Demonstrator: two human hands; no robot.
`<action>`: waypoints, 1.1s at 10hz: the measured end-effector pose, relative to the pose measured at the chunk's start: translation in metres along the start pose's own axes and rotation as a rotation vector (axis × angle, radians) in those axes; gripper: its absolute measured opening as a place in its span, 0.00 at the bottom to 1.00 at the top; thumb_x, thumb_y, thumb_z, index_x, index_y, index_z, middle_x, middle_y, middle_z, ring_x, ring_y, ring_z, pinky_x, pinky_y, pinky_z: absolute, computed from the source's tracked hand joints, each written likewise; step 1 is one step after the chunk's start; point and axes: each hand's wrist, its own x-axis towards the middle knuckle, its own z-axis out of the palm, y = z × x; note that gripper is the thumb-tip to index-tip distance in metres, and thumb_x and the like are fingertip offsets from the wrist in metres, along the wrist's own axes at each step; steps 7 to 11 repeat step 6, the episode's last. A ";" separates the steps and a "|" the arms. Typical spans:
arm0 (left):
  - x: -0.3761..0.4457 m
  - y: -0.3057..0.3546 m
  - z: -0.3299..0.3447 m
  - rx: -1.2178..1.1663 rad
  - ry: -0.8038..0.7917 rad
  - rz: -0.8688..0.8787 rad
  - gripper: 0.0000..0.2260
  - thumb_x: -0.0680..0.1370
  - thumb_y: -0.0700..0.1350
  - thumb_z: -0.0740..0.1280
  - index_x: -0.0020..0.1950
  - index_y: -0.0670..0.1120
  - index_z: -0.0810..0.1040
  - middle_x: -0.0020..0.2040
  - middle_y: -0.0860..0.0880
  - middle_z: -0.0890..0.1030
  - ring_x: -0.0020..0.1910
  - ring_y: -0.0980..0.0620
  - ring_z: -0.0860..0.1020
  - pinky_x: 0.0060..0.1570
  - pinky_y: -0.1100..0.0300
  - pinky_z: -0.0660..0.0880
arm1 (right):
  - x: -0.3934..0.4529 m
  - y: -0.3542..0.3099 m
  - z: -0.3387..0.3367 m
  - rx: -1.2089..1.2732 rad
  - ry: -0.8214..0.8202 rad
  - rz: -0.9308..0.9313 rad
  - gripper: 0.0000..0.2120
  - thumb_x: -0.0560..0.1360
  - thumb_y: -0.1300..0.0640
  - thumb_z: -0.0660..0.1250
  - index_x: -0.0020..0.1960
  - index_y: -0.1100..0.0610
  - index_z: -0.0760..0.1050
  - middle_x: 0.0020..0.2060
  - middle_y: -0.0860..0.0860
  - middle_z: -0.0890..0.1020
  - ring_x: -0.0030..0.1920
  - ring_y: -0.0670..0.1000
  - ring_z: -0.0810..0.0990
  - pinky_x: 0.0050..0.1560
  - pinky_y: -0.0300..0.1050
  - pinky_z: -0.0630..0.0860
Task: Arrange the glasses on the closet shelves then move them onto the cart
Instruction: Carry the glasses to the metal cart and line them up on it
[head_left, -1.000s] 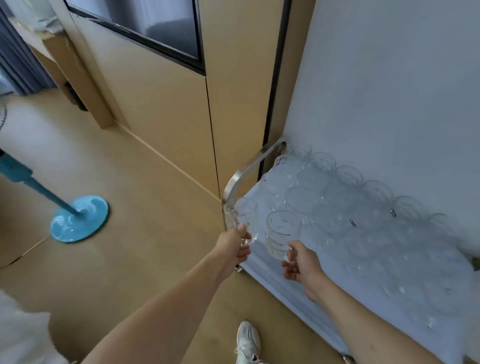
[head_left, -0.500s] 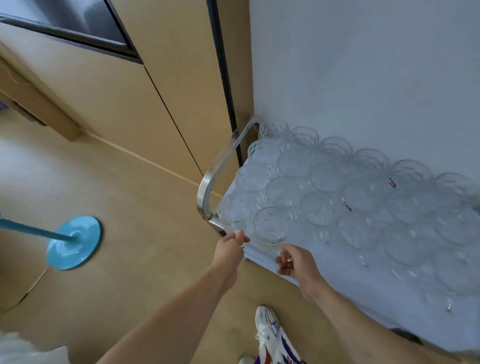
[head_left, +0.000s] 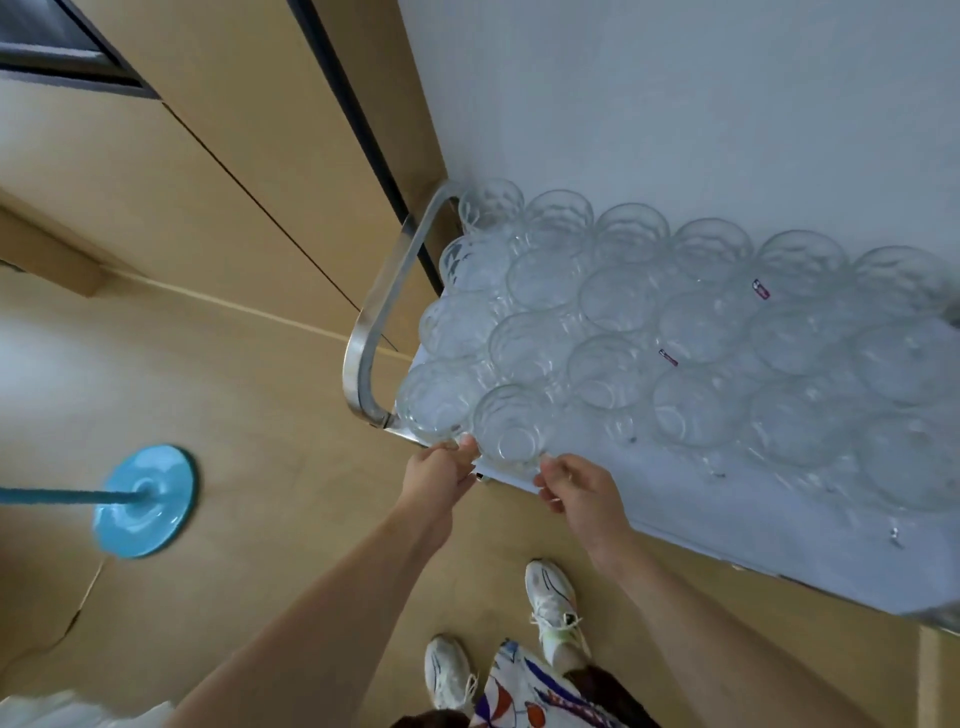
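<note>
Both arms are bare all the way up, with no sleeves, and there is no watch, ring or band on the left hand or the right hand. The person wears white sneakers with white laces and thin dark lines on the sides. Low in the view there is a white piece of clothing with red, blue and purple patterns, with a bit of dark brown beside it.
</note>
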 end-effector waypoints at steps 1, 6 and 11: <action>0.000 0.002 -0.003 0.026 -0.015 -0.022 0.07 0.80 0.44 0.72 0.56 0.44 0.81 0.52 0.48 0.85 0.56 0.48 0.82 0.64 0.50 0.77 | -0.003 0.001 0.003 -0.064 0.052 -0.014 0.18 0.72 0.34 0.67 0.41 0.48 0.82 0.39 0.51 0.85 0.43 0.55 0.84 0.51 0.58 0.80; -0.026 0.032 -0.039 0.756 -0.178 0.231 0.11 0.80 0.57 0.69 0.50 0.49 0.79 0.50 0.48 0.77 0.56 0.44 0.78 0.59 0.46 0.79 | -0.074 -0.018 0.007 -0.097 0.432 -0.082 0.18 0.76 0.40 0.71 0.62 0.48 0.78 0.53 0.48 0.82 0.50 0.44 0.79 0.43 0.38 0.74; -0.026 0.032 -0.039 0.756 -0.178 0.231 0.11 0.80 0.57 0.69 0.50 0.49 0.79 0.50 0.48 0.77 0.56 0.44 0.78 0.59 0.46 0.79 | -0.074 -0.018 0.007 -0.097 0.432 -0.082 0.18 0.76 0.40 0.71 0.62 0.48 0.78 0.53 0.48 0.82 0.50 0.44 0.79 0.43 0.38 0.74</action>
